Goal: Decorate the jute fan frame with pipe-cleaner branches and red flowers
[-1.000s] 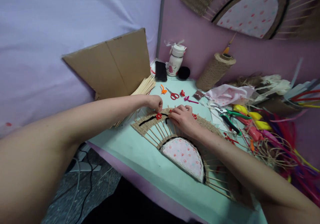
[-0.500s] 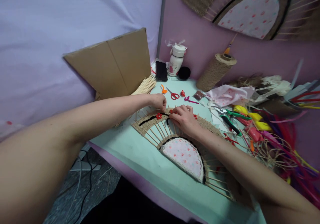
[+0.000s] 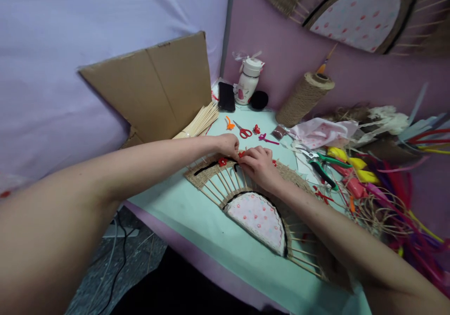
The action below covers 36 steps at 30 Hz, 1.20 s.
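Note:
A half-round woven fan (image 3: 202, 176) of straw-coloured cord and thin sticks lies on the table, with a spotted cloth half-circle (image 3: 256, 214) at its inner edge. Along the outer band run a black pipe cleaner (image 3: 206, 168) and small red flowers (image 3: 222, 162). My left hand (image 3: 228, 145) is closed in a pinch over the band, where the black strip disappears under its fingertips. Touching it, my right hand (image 3: 259, 164) grips the band beside a red flower, fingers bent and together. A curled black end shows below the fingers. The exact fingertip contacts are hidden.
Behind the fan lie red-handled scissors (image 3: 243, 130), an orange piece (image 3: 229, 123) and a purple flower stem (image 3: 269, 139). Green-handled pliers (image 3: 324, 170) and tangled cords are at right. A twine spool (image 3: 305, 100), white bottle (image 3: 248, 81) and cardboard sheet (image 3: 154, 87) stand at the back.
My left hand has shifted slightly right and down, so its fingertips now meet those of my right hand. The right hand stays nearly in place on the band.

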Available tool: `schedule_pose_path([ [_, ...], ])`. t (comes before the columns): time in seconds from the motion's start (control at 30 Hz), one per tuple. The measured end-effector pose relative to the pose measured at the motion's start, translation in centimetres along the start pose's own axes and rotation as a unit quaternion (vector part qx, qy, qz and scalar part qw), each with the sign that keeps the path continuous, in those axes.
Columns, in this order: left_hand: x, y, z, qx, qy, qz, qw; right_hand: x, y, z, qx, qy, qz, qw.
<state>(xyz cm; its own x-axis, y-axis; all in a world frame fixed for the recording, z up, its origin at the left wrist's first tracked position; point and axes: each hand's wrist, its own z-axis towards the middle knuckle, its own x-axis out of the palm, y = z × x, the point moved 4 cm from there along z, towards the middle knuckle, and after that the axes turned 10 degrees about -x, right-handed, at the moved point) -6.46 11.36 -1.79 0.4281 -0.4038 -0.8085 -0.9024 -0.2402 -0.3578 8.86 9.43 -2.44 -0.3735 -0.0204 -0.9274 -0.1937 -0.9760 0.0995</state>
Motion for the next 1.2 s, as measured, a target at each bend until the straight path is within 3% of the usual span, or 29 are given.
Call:
schedule_pose_path([
  [0.27, 0.1, 0.6, 0.5, 0.012, 0.022, -0.046, 0.999, -0.2, -1.0, 0.7, 0.100, 0.004, 0.074, 0.992],
  [0.67, 0.5, 0.2, 0.1, 0.026, -0.007, -0.023, 0.999, -0.4, -1.3, 1.8, 0.144, 0.040, 0.089, 0.985],
  [0.93, 0.3, 0.3, 0.3, 0.029, 0.005, -0.022, 0.999, -2.3, -3.0, 1.2, 0.177, 0.011, 0.104, 0.979],
  [1.2, -0.8, 0.7, -0.3, 0.115, 0.123, -0.087, 0.982, -2.4, -1.0, 0.2, 0.137, 0.011, 0.073, 0.988],
])
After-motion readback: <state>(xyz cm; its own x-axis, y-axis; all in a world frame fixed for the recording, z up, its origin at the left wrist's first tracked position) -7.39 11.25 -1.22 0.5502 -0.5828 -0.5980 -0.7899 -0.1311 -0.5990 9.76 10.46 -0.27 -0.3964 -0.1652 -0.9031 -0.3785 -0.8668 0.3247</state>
